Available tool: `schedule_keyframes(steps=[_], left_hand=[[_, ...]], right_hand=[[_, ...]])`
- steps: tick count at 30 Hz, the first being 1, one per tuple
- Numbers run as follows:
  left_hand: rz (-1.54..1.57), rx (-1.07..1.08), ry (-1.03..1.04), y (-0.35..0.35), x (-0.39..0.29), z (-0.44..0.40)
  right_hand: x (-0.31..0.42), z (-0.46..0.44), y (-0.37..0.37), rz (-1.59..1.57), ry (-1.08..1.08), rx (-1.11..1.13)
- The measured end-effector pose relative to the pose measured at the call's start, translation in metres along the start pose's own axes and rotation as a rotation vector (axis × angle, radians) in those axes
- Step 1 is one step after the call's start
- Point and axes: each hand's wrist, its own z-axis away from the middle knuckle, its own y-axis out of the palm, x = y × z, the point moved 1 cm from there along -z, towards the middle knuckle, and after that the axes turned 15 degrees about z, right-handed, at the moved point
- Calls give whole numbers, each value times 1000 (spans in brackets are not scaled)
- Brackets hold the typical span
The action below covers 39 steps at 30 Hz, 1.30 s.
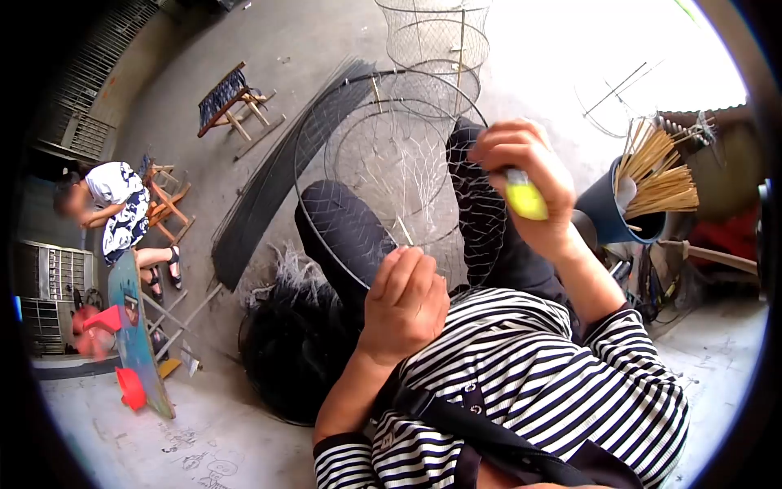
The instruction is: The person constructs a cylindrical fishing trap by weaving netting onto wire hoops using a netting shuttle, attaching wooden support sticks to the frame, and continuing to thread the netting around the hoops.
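Note:
A round wire-hoop net cage (352, 80) with thin mesh stands over my knees. My left hand (405, 306) is closed at the near edge of its hoop, fingers pinched together on the rim. The tip of a thin bamboo stick (404, 231) shows just above those fingers. On the right side of the hoop, my right hand (529, 175) is wrapped round a bright yellow-green object (525, 198) whose kind I cannot make out. The fingers hide most of it. My right fingertips are close to the hoop and mesh.
Behind stands another part of the netting cage (436, 37). A long dark bundle (261, 196) lies left of my legs. A blue bucket (599, 204) of bamboo sticks (664, 175) is at right. A folding stool (232, 102), a seated person (118, 200) and a board (130, 326) are left.

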Motion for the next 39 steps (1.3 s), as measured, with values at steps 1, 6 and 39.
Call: schedule_keyframes(steps=[1, 6, 39], left_hand=[[-13, -9, 0, -3, -2, -1], [31, 33, 77, 5, -6, -1], [305, -87, -60, -14, -12, -5]], right_hand=[[-5, 3, 10, 260, -86, -27], [14, 9, 18, -335, -12, 312], [2, 39, -12, 404, -30, 420]])
